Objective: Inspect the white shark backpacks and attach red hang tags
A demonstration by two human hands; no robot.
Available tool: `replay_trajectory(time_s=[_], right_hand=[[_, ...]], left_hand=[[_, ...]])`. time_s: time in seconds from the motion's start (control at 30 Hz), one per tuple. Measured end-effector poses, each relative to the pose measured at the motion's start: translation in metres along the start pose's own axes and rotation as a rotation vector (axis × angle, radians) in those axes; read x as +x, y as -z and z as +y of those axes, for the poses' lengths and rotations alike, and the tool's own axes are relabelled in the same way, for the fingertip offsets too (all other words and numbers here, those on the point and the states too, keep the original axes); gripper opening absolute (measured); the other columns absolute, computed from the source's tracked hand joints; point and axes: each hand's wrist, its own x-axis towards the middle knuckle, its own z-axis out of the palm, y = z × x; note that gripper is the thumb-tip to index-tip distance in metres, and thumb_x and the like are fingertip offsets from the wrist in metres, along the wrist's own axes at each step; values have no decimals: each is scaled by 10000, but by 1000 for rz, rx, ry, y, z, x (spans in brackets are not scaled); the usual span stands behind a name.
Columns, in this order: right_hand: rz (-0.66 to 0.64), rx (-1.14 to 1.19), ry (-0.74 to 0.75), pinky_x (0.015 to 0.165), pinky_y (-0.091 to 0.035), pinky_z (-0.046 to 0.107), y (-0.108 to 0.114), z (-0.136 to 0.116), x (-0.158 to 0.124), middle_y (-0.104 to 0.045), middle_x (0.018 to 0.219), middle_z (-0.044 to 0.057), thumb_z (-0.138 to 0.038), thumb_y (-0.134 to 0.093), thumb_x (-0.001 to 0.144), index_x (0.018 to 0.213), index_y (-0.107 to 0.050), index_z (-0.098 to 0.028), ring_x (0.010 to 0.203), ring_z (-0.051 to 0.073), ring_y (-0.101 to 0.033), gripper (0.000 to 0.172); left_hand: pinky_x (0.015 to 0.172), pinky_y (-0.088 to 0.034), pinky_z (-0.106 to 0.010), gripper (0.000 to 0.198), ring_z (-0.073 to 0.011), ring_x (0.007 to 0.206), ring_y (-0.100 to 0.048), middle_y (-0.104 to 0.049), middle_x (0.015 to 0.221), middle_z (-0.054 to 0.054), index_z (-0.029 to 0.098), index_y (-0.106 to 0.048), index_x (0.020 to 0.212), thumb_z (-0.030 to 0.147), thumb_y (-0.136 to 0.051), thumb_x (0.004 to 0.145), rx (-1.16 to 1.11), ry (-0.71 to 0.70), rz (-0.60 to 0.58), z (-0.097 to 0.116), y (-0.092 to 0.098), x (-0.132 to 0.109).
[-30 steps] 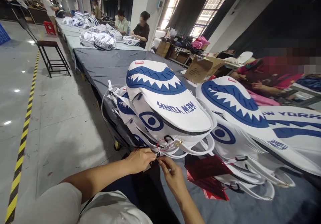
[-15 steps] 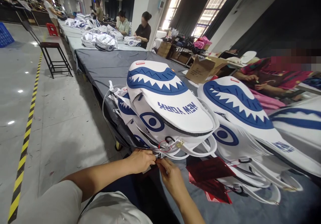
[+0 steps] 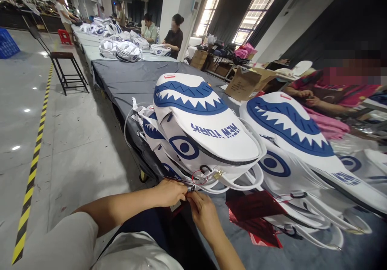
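A white backpack (image 3: 242, 149) with a blue toothed-mouth print, "NEW YORK" lettering and an eye on its side lies on top of others at the table's edge. Just below its near end, my left hand (image 3: 171, 192) and my right hand (image 3: 203, 210) meet fingertip to fingertip. Both are closed in a pinch around something small and dark, too hidden to name. A thin red loop (image 3: 199, 177) hangs from the bag above my fingers, beside a white handle (image 3: 242, 185). Part of a dark tag (image 3: 177, 208) shows under my left hand.
A second white backpack (image 3: 290, 137) lies to the right, with red tags (image 3: 256, 209) hanging from it. The dark-covered table (image 3: 130, 80) runs away to more white bags (image 3: 128, 51). Co-workers sit along it, one at right near a cardboard box (image 3: 248, 82). A stool (image 3: 65, 66) stands at left.
My hands stay pinched together, barely moved. At the far right, the bag's striped flap has gone from view, and an eye print shows there. The nearby co-worker's hands have shifted slightly.
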Motion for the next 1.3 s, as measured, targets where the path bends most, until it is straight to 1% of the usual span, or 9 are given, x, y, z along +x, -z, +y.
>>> replay_trajectory(time_s=[0.23, 0.33, 0.47, 0.73, 0.87, 1.0, 1.13, 1.23, 1.3], right_hand=[[-39, 16, -23, 726, -393, 315, -2, -1, -1, -672, 845, 51, -135, -412, 956, 877, -630, -194, 794, 212, -623, 240], [2, 23, -16, 718, -386, 321, 0, 0, -1, -673, 818, 44, -142, -402, 954, 850, -617, -192, 755, 204, -612, 244], [24, 23, -23, 722, -389, 334, 1, -3, -2, -686, 811, 44, -170, -417, 956, 863, -631, -194, 739, 207, -618, 235], [60, 144, -113, 732, -430, 346, 2, -7, -1, -696, 807, 56, -247, -435, 953, 852, -633, -200, 759, 228, -642, 228], [91, 280, -177, 710, -471, 327, 0, -6, -1, -700, 837, 58, -346, -473, 949, 919, -618, -202, 773, 227, -660, 206], [113, 385, -203, 623, -482, 284, -7, 0, 0, -673, 768, 44, -432, -485, 943, 895, -579, -196, 670, 196, -645, 258], [137, 423, -202, 619, -491, 267, -12, 4, 1, -675, 756, 43, -499, -499, 939, 872, -575, -194, 672, 189, -651, 321], [139, 429, -190, 589, -478, 258, -11, 2, 2, -647, 705, 30, -517, -484, 942, 843, -567, -195, 622, 175, -620, 348], [163, 434, -200, 566, -464, 250, -8, -1, 4, -631, 681, 22, -523, -481, 941, 826, -566, -197, 594, 166, -597, 356]], left_hand=[[823, -502, -334, 141, -237, 982, -669, -702, 1038, -39, 207, -608, 1018, 247, -574, 888, 120, 47, 77, 7, -10, -2], [843, -496, -314, 100, -214, 984, -671, -703, 1035, -27, 206, -631, 945, 278, -568, 918, 89, 34, 94, 6, -10, -4], [788, -481, -268, 172, -170, 929, -674, -712, 965, 3, 214, -645, 843, 260, -521, 952, -30, -28, 62, 0, -10, -8], [844, -479, -315, 123, -217, 976, -662, -709, 984, -28, 207, -616, 975, 310, -566, 932, -86, 165, 187, 8, -19, -12], [807, -486, -275, 153, -179, 939, -680, -725, 987, 1, 236, -630, 997, 228, -483, 959, -110, 106, 138, 9, -16, -14], [850, -494, -318, 111, -220, 954, -683, -729, 973, -29, 211, -629, 956, 293, -561, 926, -87, 152, 151, 7, -15, -12], [777, -509, -282, 104, -205, 907, -700, -740, 937, -9, 232, -636, 964, 276, -553, 921, -103, 123, 112, 6, -16, -9], [824, -509, -314, 85, -227, 933, -696, -738, 965, -33, 211, -633, 905, 273, -575, 899, -76, 161, 148, 6, -15, -8], [827, -510, -320, 133, -232, 935, -692, -734, 975, -32, 213, -627, 955, 322, -618, 879, -88, 173, 170, 6, -14, -9]])
